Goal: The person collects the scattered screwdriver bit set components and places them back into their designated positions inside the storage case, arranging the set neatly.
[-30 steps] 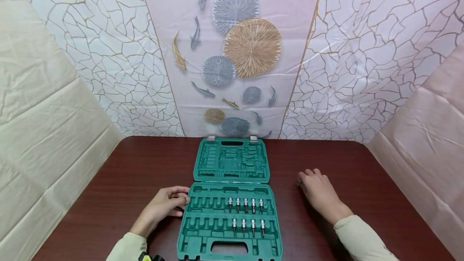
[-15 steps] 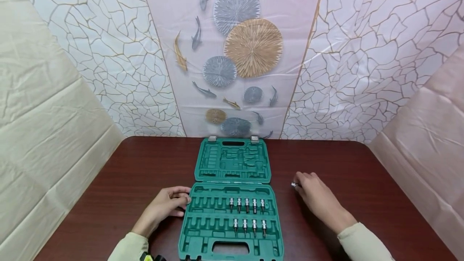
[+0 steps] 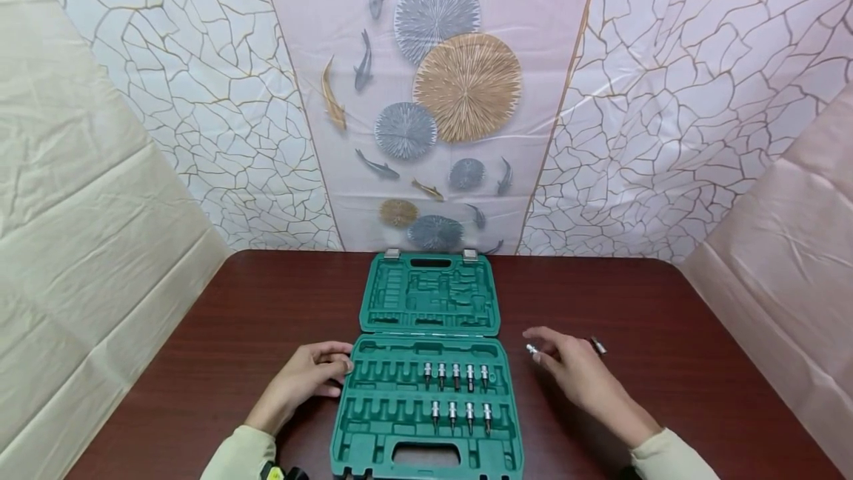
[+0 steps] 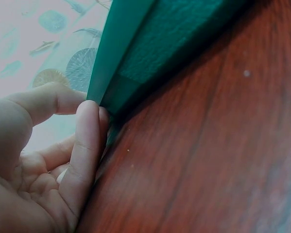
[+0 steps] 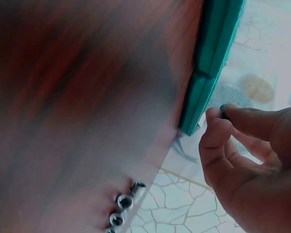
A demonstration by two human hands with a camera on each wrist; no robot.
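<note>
A green tool case (image 3: 426, 458) lies opened out on the table. Nine-odd slots aside, its lower half holds several silver bit sockets (image 3: 456, 372) in two rows. At the case's left edge is my left hand (image 3: 296, 384); in the left wrist view its thumb and finger pinch the rim (image 4: 99, 82). To the right of the case, above the table, my right hand (image 3: 580, 372) pinches a small silver bit socket (image 3: 531, 349) between thumb and index finger. The right wrist view shows only a dark end of it (image 5: 224, 114).
Several sockets (image 5: 125, 201) stand on the table in the right wrist view; one loose socket (image 3: 598, 345) shows behind the right hand in the head view. The case's raised lid (image 3: 429, 324) reaches toward the patterned backdrop (image 3: 466, 87). Dark red tabletop (image 3: 266, 302) surrounds the case.
My right hand has moved left toward the case with the bit socket, which has come into sight at its fingertips. A loose socket now shows behind it. My left hand stays at the case edge.
</note>
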